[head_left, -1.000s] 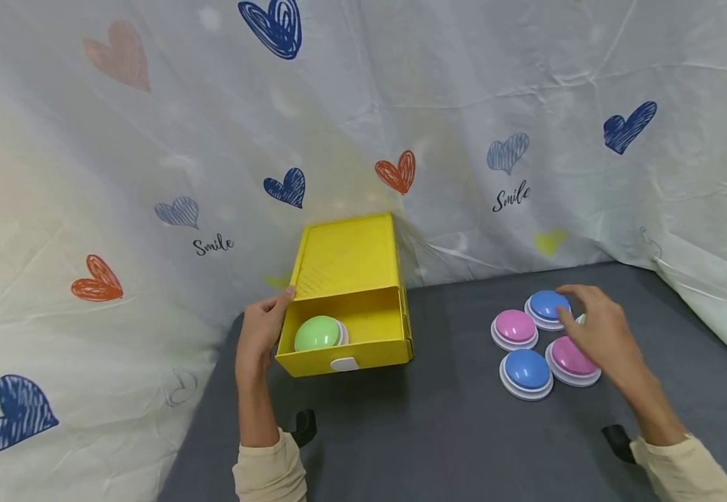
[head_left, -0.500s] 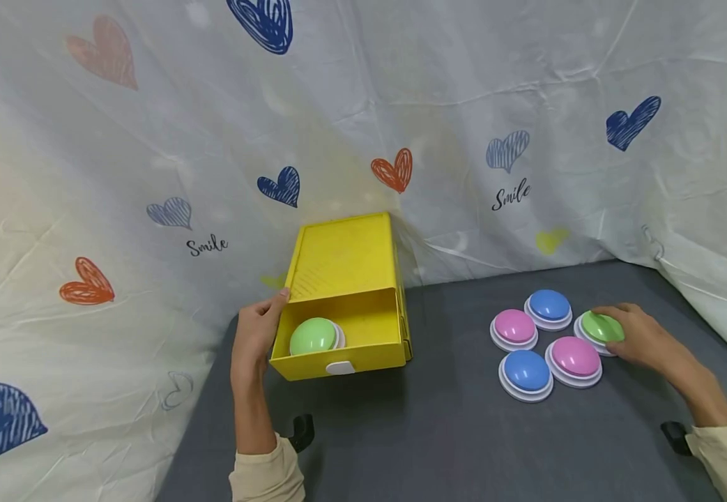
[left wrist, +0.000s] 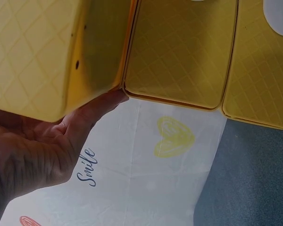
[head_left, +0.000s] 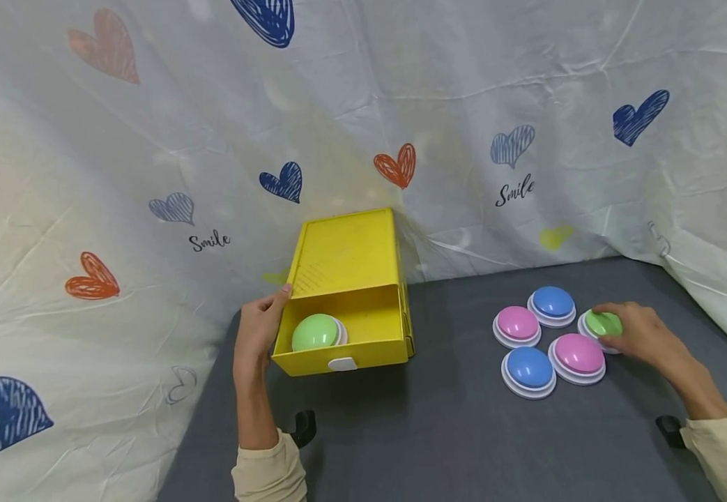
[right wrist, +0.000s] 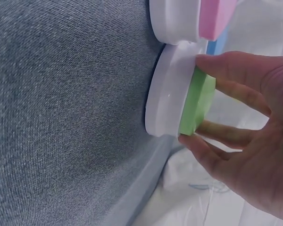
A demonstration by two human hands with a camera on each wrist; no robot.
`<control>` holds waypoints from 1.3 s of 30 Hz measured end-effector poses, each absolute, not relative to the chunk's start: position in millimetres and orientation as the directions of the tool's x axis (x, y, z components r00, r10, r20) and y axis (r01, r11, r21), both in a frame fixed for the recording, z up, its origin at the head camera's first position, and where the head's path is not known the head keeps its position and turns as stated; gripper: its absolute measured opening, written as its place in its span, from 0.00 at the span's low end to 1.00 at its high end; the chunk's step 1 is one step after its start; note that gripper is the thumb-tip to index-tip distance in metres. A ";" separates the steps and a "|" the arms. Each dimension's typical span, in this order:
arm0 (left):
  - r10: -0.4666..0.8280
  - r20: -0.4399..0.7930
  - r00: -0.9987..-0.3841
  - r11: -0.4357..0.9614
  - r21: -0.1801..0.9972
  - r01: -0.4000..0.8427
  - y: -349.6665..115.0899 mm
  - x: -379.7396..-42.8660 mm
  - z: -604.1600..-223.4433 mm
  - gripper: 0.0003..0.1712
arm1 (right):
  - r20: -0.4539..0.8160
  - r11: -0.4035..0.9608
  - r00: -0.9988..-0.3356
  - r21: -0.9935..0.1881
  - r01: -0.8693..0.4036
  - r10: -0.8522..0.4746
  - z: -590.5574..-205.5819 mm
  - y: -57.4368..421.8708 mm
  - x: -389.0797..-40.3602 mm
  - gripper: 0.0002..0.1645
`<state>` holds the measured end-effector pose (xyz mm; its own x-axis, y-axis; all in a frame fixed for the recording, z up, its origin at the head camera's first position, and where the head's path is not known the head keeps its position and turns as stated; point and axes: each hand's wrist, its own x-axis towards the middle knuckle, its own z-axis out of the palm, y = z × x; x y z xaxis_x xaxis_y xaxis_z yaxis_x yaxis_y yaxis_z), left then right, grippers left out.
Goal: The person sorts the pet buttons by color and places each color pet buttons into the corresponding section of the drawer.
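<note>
A yellow drawer cabinet (head_left: 350, 247) stands left of centre against the curtain, its top drawer (head_left: 376, 355) pulled out. Inside that drawer lies a green push button (head_left: 316, 332) on a white base. My left hand (head_left: 258, 333) holds the cabinet at its left front edge; the left wrist view shows one digit along its side, the other fingers partly hidden by the drawer. On the right, the fingertips and thumb of my right hand (head_left: 642, 336) grip another green push button (right wrist: 198, 101) by its dome. Its white base (right wrist: 167, 94) appears to sit on the table.
Two blue push buttons, one behind (head_left: 553, 302) and one in front (head_left: 529, 367), stand close to the gripped button, with two pink ones (head_left: 517, 323) among them. A grey cloth covers the table (head_left: 451, 432). A heart-printed white curtain (head_left: 451, 70) hangs behind.
My right hand has moved right, from over the back blue button onto the green button, and now grips it. The left hand has stayed at the cabinet.
</note>
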<state>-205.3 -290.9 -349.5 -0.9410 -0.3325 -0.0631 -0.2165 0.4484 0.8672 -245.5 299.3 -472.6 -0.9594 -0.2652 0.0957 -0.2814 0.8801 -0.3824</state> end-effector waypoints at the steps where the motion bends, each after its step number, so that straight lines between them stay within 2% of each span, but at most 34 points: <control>1: -0.332 -0.062 -0.941 0.446 0.869 -0.214 -291.0 -205.3 -349.4 0.37 | 0.102 0.883 -0.959 -0.374 -0.284 -0.265 -471.9 299.1 -245.9 0.29; 10: -0.336 -0.067 -0.939 0.436 0.873 -0.218 -290.7 -204.9 -349.2 0.35 | 0.140 0.919 -0.981 -0.352 -0.178 -0.136 -457.2 296.0 -235.9 0.29; 13: -0.330 -0.066 -0.942 0.445 0.869 -0.217 -290.3 -205.0 -347.8 0.37 | 0.205 0.921 -0.973 -0.351 -0.170 -0.101 -448.7 292.0 -229.2 0.28; 20: -0.331 -0.070 -0.941 0.439 0.871 -0.220 -290.9 -204.9 -349.0 0.36 | 0.274 0.863 -0.962 -0.488 -0.133 0.007 -408.9 256.1 -203.8 0.29; 29: -0.326 -0.073 -0.942 0.424 0.880 -0.215 -290.9 -204.5 -348.9 0.37 | 0.449 0.697 -0.879 -0.578 -0.424 -0.163 -345.5 175.3 -172.3 0.25; 33: -0.323 -0.072 -0.944 0.434 0.875 -0.216 -291.8 -203.9 -349.4 0.38 | 0.435 0.588 -0.865 -0.641 -0.493 -0.252 -331.5 136.6 -170.9 0.23; 39: -0.311 -0.081 -0.947 0.417 0.884 -0.212 -293.3 -204.3 -349.2 0.38 | 0.392 0.460 -0.856 -0.724 -0.513 -0.337 -320.6 81.3 -174.9 0.23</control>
<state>-204.3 -293.3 -349.2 -0.9470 -0.3108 -0.0807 -0.2121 0.4170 0.8838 -174.9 81.3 -320.6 -0.8558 -0.3371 0.3923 -0.5133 0.4603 -0.7243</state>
